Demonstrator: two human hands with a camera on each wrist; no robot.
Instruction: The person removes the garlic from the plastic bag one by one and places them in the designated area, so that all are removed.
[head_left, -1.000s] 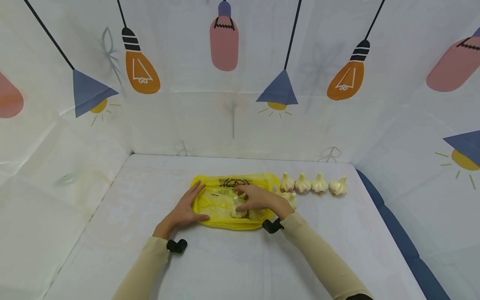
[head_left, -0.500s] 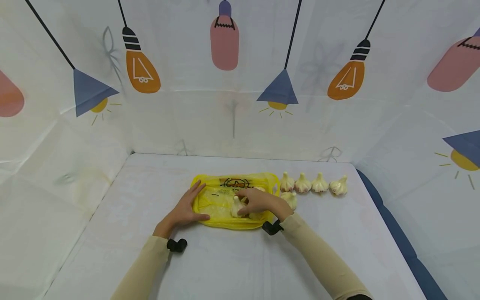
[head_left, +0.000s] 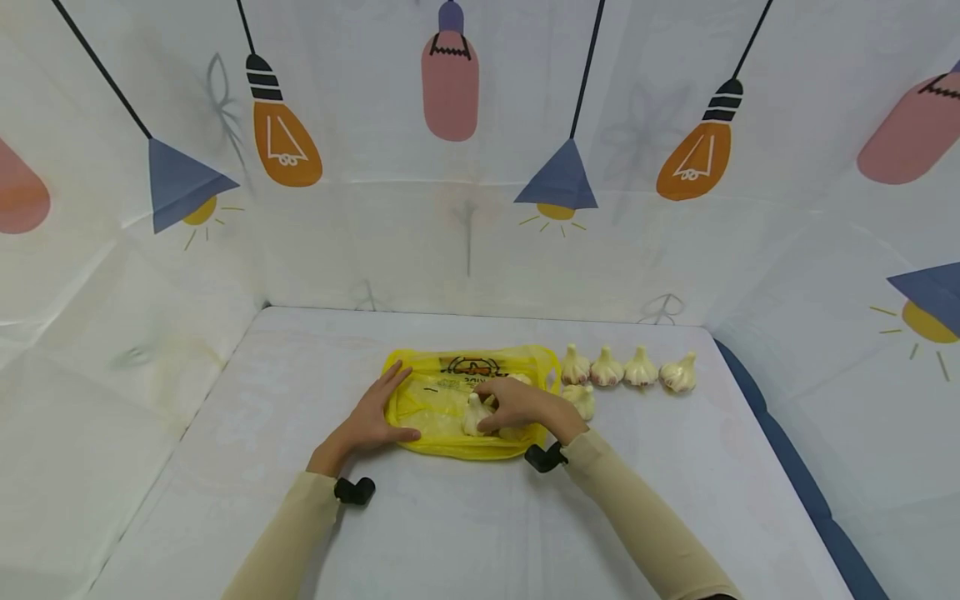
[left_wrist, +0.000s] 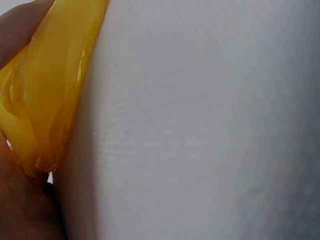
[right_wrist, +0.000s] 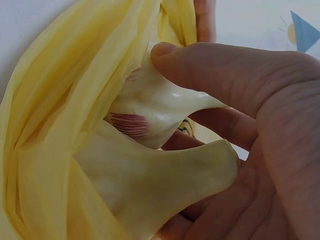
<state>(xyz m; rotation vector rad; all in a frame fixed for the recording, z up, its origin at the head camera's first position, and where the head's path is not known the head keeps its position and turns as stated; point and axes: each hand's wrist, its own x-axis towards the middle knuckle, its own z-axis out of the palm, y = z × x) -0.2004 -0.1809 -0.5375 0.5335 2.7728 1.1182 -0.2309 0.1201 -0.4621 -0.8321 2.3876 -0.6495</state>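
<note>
The right hand [head_left: 521, 407] covers most of the garlic bulb [head_left: 474, 414] it grips inside the yellow bag [head_left: 427, 400]. A second bulb [head_left: 581, 398], right of centre in the head view, is half behind the wrist. In the left wrist view the left hand [left_wrist: 17, 200] is cut off at the left edge.

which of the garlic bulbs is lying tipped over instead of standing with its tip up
The garlic bulb at the far right end of the row of four beside the yellow bag; its tip leans sideways, while its three neighbours stand upright.
</note>
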